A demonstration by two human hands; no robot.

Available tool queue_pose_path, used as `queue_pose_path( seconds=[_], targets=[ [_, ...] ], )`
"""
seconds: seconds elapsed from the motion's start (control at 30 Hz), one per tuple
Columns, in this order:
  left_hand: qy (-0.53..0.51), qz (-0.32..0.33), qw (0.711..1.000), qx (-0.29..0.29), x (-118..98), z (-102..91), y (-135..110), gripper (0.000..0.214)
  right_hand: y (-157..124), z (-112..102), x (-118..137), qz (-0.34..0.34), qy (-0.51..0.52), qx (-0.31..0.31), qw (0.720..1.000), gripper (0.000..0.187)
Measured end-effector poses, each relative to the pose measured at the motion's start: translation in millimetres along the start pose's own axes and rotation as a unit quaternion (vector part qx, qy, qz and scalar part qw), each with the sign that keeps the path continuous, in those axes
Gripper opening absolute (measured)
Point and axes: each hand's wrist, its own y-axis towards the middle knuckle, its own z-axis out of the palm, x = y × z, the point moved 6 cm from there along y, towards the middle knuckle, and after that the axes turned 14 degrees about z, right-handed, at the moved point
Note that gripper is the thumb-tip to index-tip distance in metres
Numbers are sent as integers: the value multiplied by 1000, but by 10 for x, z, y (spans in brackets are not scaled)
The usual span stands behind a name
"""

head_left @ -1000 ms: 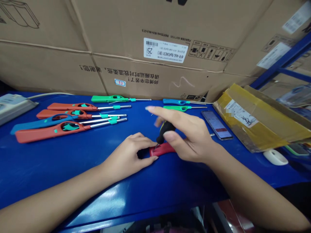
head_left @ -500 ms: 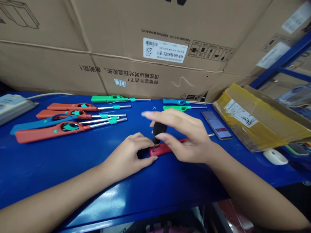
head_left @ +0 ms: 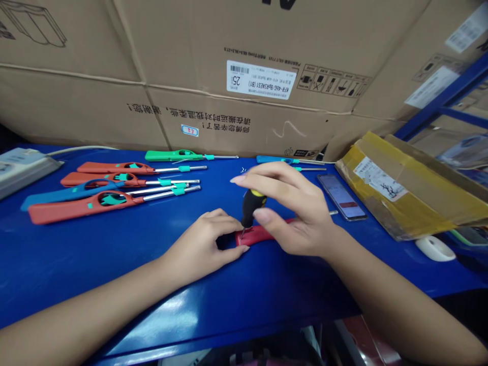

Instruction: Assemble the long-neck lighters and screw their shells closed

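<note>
A red long-neck gas lighter lies on the blue table, its handle end between the thumb and fingers of my left hand. My right hand is at the handle of a small black-and-yellow screwdriver, the thumb against its near side and the fingers curved over the top. The screwdriver stands nearly upright, tip down on the lighter's handle end. Beneath my right hand the middle of the lighter is hidden; the metal tip shows beyond it. Whether a screw sits under the blade is too small to tell.
Several orange lighters and a blue one lie at left, a green lighter behind them. A blue lighter, a phone, a taped carton and a white roll are right. Large cardboard boxes stand behind.
My right hand's fingers have shifted up and opened slightly around the screwdriver, showing its yellow top. The left hand keeps its hold on the red lighter. The view has moved slightly.
</note>
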Motion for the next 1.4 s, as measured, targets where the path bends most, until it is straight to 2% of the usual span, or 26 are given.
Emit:
queue_pose_path(
  seconds=[0.07, 0.1, 0.23, 0.3, 0.4, 0.57, 0.6, 0.73, 0.77, 0.93, 1.1, 1.2, 1.27, 1.4],
  targets=[
    [-12, -6, 1000, 6, 5, 10, -2, 13, 12, 27, -8, 20, 55, 30, 998, 32],
    [-15, -6, 1000, 6, 7, 12, -4, 13, 16, 21, -11, 23, 75, 26, 997, 32],
    [-11, -2, 1000, 0, 11, 5, -14, 17, 12, -48, -28, 20, 29, -42, 999, 28],
    [-21, -6, 1000, 2, 19, 7, -16, 20, 12, -31, -35, 24, 17, -22, 999, 29],
    [-31, -9, 999, 5, 29, 10, -10, 22, 12, 4, -25, 21, 60, 21, 998, 36],
    [-17, 2, 1000, -5, 28, 8, -4, 21, 10, -72, 5, 4, 1, -67, 998, 24],
    [-17, 2, 1000, -5, 30, 12, -5, 20, 12, -66, 15, 2, -9, -59, 998, 25],
    [-24, -3, 1000, 1, 36, 27, -18, 18, 18, 32, 16, 25, 30, 56, 998, 40],
    [-23, -1, 1000, 1, 34, 26, -20, 17, 15, 35, 14, 25, 41, 61, 997, 40],
    [-8, 13, 1000, -8, 17, 1, -9, 17, -15, -36, 20, -19, -7, -29, 999, 28],
    [-23, -1, 1000, 5, 37, 16, 0, 18, -14, 24, -2, 8, 12, 50, 999, 38],
    [-13, 11, 1000, -5, 20, 7, -5, 14, -13, -24, -15, 4, -1, 6, 1000, 30],
    [-10, 15, 1000, -11, 11, 0, -11, 13, -14, -45, -20, 2, -25, -18, 1000, 31],
    [-21, 7, 1000, 0, 15, 9, -11, 19, -12, 0, -31, 25, 14, 32, 999, 36]
  ],
)
